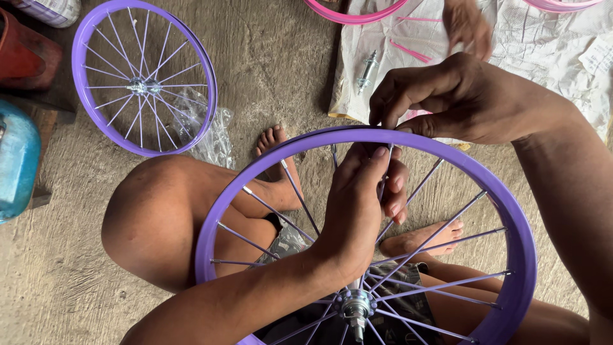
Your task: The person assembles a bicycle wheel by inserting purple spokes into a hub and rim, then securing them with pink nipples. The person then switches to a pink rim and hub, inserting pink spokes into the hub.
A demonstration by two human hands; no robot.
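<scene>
I am observing the left hand (357, 204) pinching a purple spoke (382, 185) just under the purple rim (511, 211), apparently seating it. The right hand (447, 96) is gripping the rim's top edge, apparently steadying the wheel, which is resting across the knees. Beyond, a finished purple wheel (143, 76) is lying on the concrete floor (274, 64) beside crumpled clear plastic packaging (214, 134); pale sheeting (543, 57) is carrying a metal hub (366, 71).

Rough grey concrete floor (281, 57), lit by soft daylight. A finished purple wheel (144, 78) lies flat on it beside crumpled clear plastic (214, 137); a creased white sheet (543, 51) spreads at upper right, a blue container (16, 160) stands at left
</scene>
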